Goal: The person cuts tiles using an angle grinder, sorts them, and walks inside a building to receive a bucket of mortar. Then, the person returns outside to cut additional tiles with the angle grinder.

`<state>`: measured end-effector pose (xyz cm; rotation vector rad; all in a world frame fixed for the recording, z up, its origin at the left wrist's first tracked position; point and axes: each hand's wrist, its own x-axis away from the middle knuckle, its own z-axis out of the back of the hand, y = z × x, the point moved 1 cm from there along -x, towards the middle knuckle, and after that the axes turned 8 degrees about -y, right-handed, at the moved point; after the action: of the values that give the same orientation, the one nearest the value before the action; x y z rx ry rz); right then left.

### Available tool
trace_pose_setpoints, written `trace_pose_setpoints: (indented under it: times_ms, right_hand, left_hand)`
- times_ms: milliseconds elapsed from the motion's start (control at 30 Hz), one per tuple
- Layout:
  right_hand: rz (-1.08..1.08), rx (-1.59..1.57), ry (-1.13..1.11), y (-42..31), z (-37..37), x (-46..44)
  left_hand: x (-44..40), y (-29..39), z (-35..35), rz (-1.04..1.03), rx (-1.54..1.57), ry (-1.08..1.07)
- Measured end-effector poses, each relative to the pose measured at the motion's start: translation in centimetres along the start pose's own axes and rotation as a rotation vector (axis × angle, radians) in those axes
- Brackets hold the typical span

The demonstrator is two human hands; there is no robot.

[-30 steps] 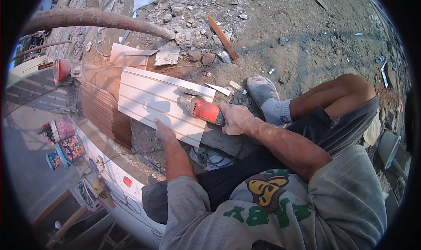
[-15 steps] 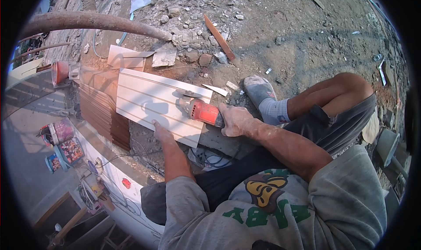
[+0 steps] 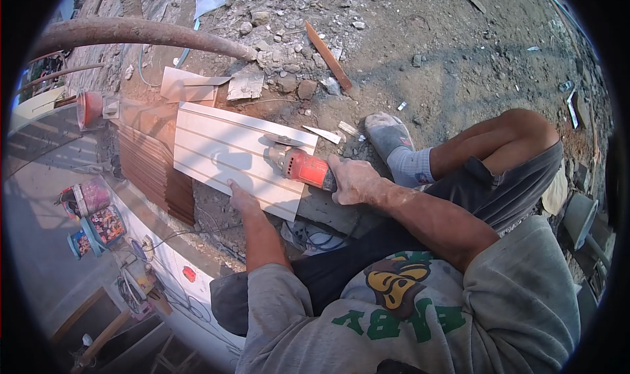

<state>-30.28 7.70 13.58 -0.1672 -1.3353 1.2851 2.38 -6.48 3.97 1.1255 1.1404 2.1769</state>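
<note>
My right hand [image 3: 354, 180] is wrapped around the rear body of a red angle grinder [image 3: 307, 168]. The grinder's disc end rests over the right part of a pale grooved tile [image 3: 216, 134], near its far edge; exact contact of the disc cannot be made out. At the tile's near edge, my left hand [image 3: 243, 197] holds it, with a finger on the top face and the rest partly hidden. Under and left of the tile lies a stack of reddish-brown grooved tiles [image 3: 147, 167]. A haze of dust hangs over the stack's far end.
Cut tile pieces [image 3: 190, 85] and a brown strip [image 3: 328, 56] lie on rubble beyond. A thick pole [image 3: 144, 34] crosses at upper left. Buckets [image 3: 95, 197] and cables [image 3: 190, 308] are at left. My socked foot [image 3: 387, 138] is right of the tile.
</note>
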Motion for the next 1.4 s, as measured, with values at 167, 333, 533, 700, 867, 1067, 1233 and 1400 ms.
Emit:
trace_pose_setpoints:
  times_ms: [167, 333, 533, 700, 867, 1067, 1233, 1400]
  right_hand:
    - [0.007, 0.009, 0.005, -0.1, 0.0, 0.4]
    - [0.013, 0.022, 0.012, 0.4, -0.2, 0.9]
    - [0.019, 0.010, 0.026, 0.8, -0.4, 1.2]
    - [0.013, 0.008, 0.016, 1.0, -0.4, 1.6]
    - [0.005, 0.001, 0.007, 1.2, -0.5, 1.9]
    - [0.022, 0.017, 0.021, 1.3, -0.6, 1.7]
    - [0.007, -0.006, 0.008, 0.9, -0.1, 2.1]
    - [0.003, 0.001, 0.025, 1.2, -0.4, 2.6]
  left_hand:
    - [0.1, 0.1, 0.0, 0.012, 0.013, 0.017]
    - [-0.8, -0.4, 0.2, 0.024, 0.022, -0.002]
    - [-0.3, -0.3, 0.1, 0.016, 0.016, -0.006]
    - [0.3, 0.0, -0.1, 0.023, -0.008, -0.004]
    - [1.2, 0.7, -0.3, 0.074, -0.060, 0.032]
    - [1.7, 0.9, -0.7, 0.065, 0.000, -0.010]
    - [0.7, 0.3, -0.5, 0.035, 0.005, 0.052]
    - [0.0, 0.0, -0.2, 0.043, -0.008, 0.031]
